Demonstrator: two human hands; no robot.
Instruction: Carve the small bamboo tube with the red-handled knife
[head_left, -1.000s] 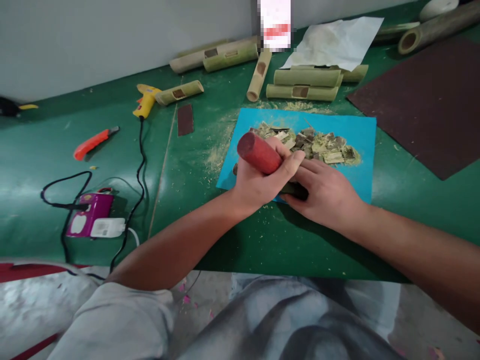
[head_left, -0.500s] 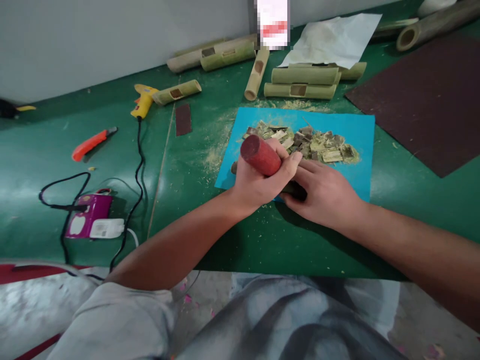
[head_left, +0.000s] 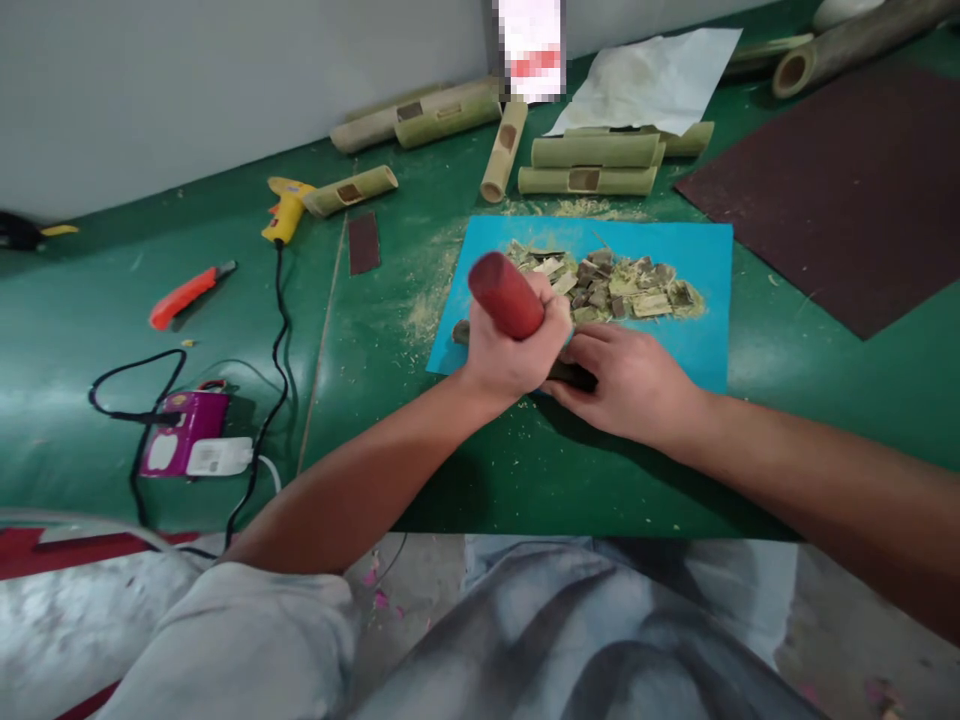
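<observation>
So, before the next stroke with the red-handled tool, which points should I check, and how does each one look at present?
1. Left hand closed firmly around the red handle: ok.
2. Right hand pressing the dark piece down at the near edge of the blue mat: ok.
3. Right fingers clear of the tool's working end: cannot tell, the left hand hides it.
4. Pile of bamboo chips clear of the hands: not ok, it lies right behind them.
5. Glue gun and its cord away from the work: ok.
</observation>
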